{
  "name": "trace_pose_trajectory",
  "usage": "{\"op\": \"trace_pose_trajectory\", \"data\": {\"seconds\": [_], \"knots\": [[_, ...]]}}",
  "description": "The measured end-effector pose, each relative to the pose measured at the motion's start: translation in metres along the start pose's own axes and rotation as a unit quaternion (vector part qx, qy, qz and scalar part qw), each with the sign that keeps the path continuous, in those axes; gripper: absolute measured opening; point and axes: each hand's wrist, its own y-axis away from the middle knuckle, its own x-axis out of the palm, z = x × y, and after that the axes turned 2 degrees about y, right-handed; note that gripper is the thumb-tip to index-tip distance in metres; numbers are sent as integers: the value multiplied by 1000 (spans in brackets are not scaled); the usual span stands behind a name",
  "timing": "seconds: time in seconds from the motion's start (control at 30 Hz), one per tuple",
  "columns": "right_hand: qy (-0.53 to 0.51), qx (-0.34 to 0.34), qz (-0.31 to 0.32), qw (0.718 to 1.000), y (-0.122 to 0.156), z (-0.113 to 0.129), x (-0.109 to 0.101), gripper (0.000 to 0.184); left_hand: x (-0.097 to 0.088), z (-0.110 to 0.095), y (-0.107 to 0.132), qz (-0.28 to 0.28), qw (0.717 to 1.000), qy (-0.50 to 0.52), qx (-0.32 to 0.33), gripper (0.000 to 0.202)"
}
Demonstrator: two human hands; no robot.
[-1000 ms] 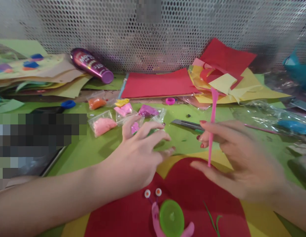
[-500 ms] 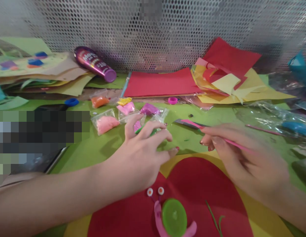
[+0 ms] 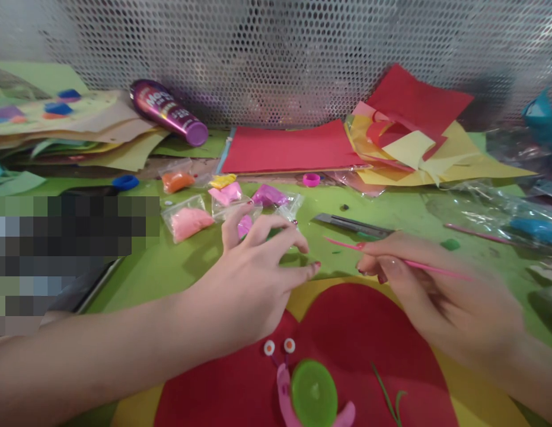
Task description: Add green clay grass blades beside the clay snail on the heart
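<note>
My right hand (image 3: 440, 290) pinches a thin pink modelling tool (image 3: 436, 270), its narrow tip pointing left. Just beyond that tip lies a grey box cutter (image 3: 353, 225) on the green table. Fingers spread and bent, my left hand (image 3: 262, 267) hovers over or touches the small clay bags; something green beneath it is mostly hidden. In front, a red paper heart (image 3: 369, 338) on yellow paper (image 3: 480, 391) bears a pink clay snail (image 3: 284, 391) with a green round shell (image 3: 314, 391) and two googly eyes. Green clay strands (image 3: 388, 391) lie right of the snail.
Bags of pink (image 3: 190, 222), orange (image 3: 178, 181) and purple clay (image 3: 269, 194) lie behind my left hand. A purple can (image 3: 169, 112), red paper (image 3: 289, 148) and yellow scraps (image 3: 462, 157) line the perforated metal panel (image 3: 276, 65). Plastic wrapping (image 3: 471, 207) sits at right.
The pink tool's tip has moved from over the box cutter to nearer me, turning slightly. My left hand has barely shifted.
</note>
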Motion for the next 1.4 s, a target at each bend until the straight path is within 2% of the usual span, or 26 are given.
{"op": "trace_pose_trajectory", "data": {"seconds": [0.17, 0.33, 0.47, 0.53, 0.67, 0.87, 1.4], "knots": [[-21, -1, 0, 1000, 0, -1, 1, 17, 0, -3, 1, 13, 1000, 14, 17, 36], [-20, -27, 9, 999, -3, -1, 1, 21, 4, 0, 2, -77, 997, 5, -5, 36], [-3, -19, 33, 999, -2, 0, -2, 19, 5, 3, 1, -91, 996, -20, -11, 36], [24, -18, 42, 999, 0, 2, -4, 18, 3, 2, 1, -81, 996, -29, -8, 36], [60, -60, 27, 996, 2, 9, -3, 16, -2, 0, -1, -44, 998, -33, 1, 38], [51, -128, 46, 989, 0, 11, 5, 21, -4, -2, -2, -51, 998, -20, 2, 32], [56, -142, 80, 985, 3, 13, 10, 19, -2, -4, -1, -48, 999, -12, 12, 27]]}}
